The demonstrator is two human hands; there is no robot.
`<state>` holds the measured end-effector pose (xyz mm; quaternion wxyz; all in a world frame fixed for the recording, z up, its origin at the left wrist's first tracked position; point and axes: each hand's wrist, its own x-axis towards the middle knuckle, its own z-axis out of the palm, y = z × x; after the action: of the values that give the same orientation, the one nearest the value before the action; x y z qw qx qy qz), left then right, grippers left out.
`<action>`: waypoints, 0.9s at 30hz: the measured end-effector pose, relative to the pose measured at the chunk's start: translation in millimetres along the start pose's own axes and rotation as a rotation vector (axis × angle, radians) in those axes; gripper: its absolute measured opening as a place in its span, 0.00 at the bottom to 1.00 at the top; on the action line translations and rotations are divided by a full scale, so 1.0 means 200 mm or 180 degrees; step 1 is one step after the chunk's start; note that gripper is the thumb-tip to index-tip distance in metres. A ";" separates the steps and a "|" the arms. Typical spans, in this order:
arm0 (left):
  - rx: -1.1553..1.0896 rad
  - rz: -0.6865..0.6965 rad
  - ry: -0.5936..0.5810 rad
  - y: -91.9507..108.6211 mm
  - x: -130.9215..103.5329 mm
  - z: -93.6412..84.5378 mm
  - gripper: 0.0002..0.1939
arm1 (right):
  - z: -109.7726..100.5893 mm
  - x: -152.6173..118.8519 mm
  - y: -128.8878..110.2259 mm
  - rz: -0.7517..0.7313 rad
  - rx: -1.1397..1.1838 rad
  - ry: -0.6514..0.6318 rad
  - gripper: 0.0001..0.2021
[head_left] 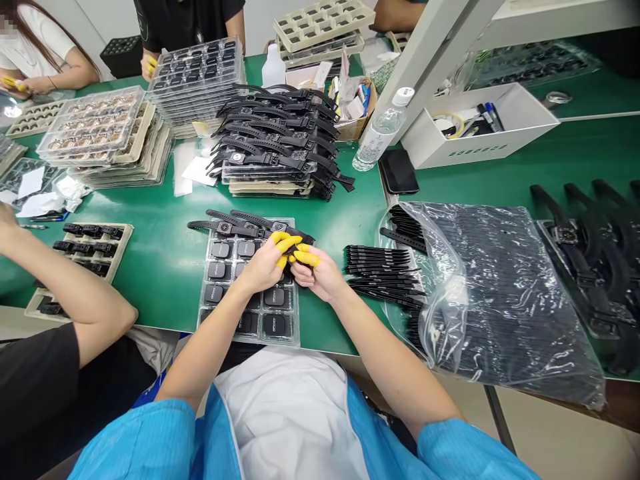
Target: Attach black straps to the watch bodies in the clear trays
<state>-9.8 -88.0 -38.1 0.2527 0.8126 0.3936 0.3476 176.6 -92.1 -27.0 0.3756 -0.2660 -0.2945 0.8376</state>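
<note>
My left hand (267,263) and my right hand (320,270), both with yellow finger cots, meet above the right side of a clear plastic tray (295,320). Their fingertips pinch a small black watch (293,251) between them; most of it is covered by the fingers. In the tray sit rows of square black watch cases (275,297). Across its far row lie watches with black straps (225,229) fitted, the strap ends sticking out past the left edge. Right of my right hand, a fanned stack of black watch straps (377,260) rests on the green table.
A large plastic bag of straps (510,287) covers the right side. Behind are stacked trays of strapped watches (275,140), a water bottle (379,130), a phone (399,171) and a white box (480,133). A co-worker's arm (65,267) reaches in at left, beside a beige tray (117,253).
</note>
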 end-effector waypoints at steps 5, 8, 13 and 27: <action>0.0031 0.0075 -0.0208 0.03 0.01 -0.04 0.24 | -0.01 0.00 0.00 0.0052 -0.0032 0.0048 0.19; 0.0306 0.0060 -0.0304 0.03 0.02 -0.04 0.24 | -0.02 0.01 0.01 0.0123 -0.0105 0.0141 0.20; 0.0570 0.0129 -0.0358 0.02 0.01 -0.03 0.24 | -0.03 0.01 0.00 0.0185 -0.0165 0.0134 0.20; 0.0125 0.0071 -0.0239 0.02 0.01 -0.04 0.21 | -0.05 0.01 0.00 0.0085 -0.0482 0.0054 0.20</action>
<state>-11.9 -87.2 -29.7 0.2473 0.8343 0.3816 0.3118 182.1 -86.4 -34.7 0.3456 -0.3046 -0.3502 0.8156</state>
